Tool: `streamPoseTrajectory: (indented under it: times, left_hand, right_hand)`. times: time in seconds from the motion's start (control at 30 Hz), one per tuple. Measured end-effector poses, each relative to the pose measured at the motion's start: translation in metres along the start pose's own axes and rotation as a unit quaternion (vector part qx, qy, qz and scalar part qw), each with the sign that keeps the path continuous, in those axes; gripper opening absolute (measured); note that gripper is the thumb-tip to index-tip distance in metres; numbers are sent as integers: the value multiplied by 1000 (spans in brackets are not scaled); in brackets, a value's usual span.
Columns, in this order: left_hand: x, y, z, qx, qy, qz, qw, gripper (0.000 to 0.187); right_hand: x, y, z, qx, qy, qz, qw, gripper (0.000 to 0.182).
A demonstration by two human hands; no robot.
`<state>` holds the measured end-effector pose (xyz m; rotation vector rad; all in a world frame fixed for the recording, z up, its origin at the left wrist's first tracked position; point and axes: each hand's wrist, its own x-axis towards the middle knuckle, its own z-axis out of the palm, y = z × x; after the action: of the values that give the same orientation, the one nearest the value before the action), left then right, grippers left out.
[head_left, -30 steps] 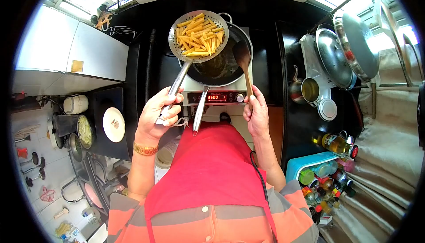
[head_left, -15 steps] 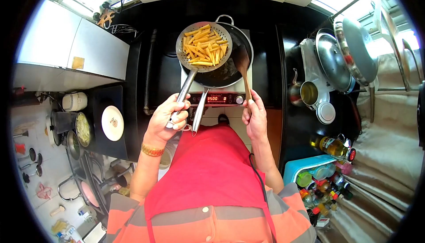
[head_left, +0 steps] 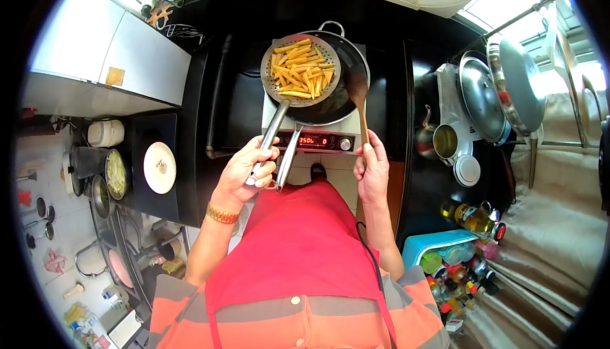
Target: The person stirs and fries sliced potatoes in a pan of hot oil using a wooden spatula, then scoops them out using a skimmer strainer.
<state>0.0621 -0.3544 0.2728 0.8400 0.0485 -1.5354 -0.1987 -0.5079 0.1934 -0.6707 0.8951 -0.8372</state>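
Observation:
My left hand (head_left: 249,170) is wrapped round the metal handle of a perforated strainer (head_left: 269,88). Yellow fries (head_left: 302,69) lie in the strainer, which is over the left part of a dark wok (head_left: 344,95). In my right hand (head_left: 372,168) is the handle of a wooden spatula (head_left: 361,104), its dark blade at the right side of the wok. The wok stands on a cooktop with a lit red display (head_left: 312,140), and its own handle (head_left: 290,158) points toward me, just right of my left hand.
A white plate (head_left: 159,168) lies on the left counter beside a bowl of pale shredded food (head_left: 115,174). At the right are a metal pot (head_left: 445,140), a white lid (head_left: 467,170), an oil bottle (head_left: 473,217) and a blue basket (head_left: 416,245) of jars. Pans (head_left: 518,88) hang above.
The whole view has shifted slightly. Both hands still hold the strainer and spatula, and the strainer stays over the wok's left part. The spatula is a little more upright.

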Motion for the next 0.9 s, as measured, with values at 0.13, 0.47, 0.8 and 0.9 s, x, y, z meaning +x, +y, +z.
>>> streamPoseTrajectory:
  times: [0.13,0.47,0.8,0.9]
  left_hand:
    - [2,-1,-3,-3,-2,-3,1000,32]
    - [7,-3,0,-2,12,-10,1000,29]
    - [6,-5,3,11,12,-10,1000,28]
    - [5,-5,1,7,10,-7,1000,28]
  right_hand:
    - [0,-14,-1,-17,-3,-30,999,41]
    - [-16,-63,24,-474,-144,-197,846,31]
    - [-9,-73,41,-521,-90,-268,805,30]
    - [-9,-71,34,-521,-87,-248,812,31]
